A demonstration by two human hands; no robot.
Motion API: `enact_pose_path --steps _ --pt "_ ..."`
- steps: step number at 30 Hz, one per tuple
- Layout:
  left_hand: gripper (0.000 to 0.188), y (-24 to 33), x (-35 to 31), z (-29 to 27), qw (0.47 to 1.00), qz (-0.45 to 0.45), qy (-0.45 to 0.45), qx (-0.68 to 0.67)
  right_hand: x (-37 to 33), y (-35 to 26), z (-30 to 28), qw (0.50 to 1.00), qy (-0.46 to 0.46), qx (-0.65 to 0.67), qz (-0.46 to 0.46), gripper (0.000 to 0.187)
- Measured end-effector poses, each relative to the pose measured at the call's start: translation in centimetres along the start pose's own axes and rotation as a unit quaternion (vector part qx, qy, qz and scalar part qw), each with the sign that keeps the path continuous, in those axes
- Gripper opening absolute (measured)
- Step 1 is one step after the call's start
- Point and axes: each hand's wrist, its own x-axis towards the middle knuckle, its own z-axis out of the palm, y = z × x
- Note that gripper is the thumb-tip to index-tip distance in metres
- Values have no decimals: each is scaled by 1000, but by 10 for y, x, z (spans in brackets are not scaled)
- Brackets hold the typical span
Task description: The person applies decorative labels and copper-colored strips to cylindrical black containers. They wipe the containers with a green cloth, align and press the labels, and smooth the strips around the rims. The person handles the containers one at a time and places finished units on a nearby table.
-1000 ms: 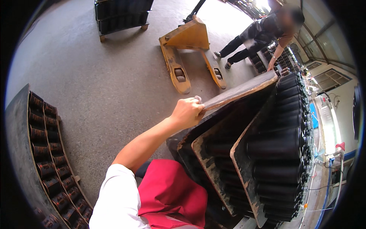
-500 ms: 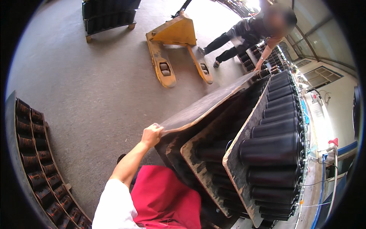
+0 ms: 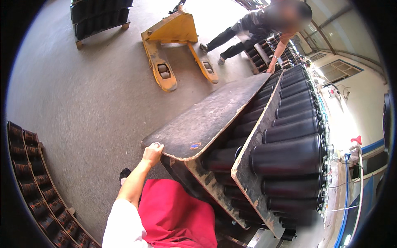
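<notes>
My left hand [image 3: 152,153] grips the near corner of a large dark plywood board [image 3: 215,111], with its fingers wrapped over the edge. The board lies slanted, its broad worn face showing and a small coloured mark near the corner. At the far end, a co-worker's hand [image 3: 271,66] holds the same board. Beside it on the right, rows of black cylindrical cans [image 3: 285,155] are stacked in layers, with another board [image 3: 258,144] standing between layers. My right hand is out of sight.
A yellow pallet jack [image 3: 169,41] stands on the concrete floor ahead, near the co-worker [image 3: 252,29]. Stacked cans on a pallet [image 3: 101,18] are at the far left. More cans in a rack-like stack [image 3: 35,177] line the near left. Cables and a white pipe [image 3: 361,186] run along the right.
The plywood board has swung outward to the left and tipped flatter, so more of its face shows. My left hand moved slightly left and down with it; the co-worker still holds the far end.
</notes>
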Motion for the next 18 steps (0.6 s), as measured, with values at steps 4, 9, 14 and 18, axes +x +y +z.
enact_pose_path --steps 4,9,14,18 --pt "32 12 6 3 999 -25 -24 -12 -21 -11 5 997 -4 49 62 28" --pt "53 3 -4 -29 994 -93 -50 -3 36 -34 -72 901 130 336 242 35" --pt "45 -3 -67 -42 979 -174 -19 -100 -1 -108 -192 805 252 485 231 26" --pt "23 -1 -136 -71 991 -65 83 -87 -20 -137 -201 790 385 451 158 19"
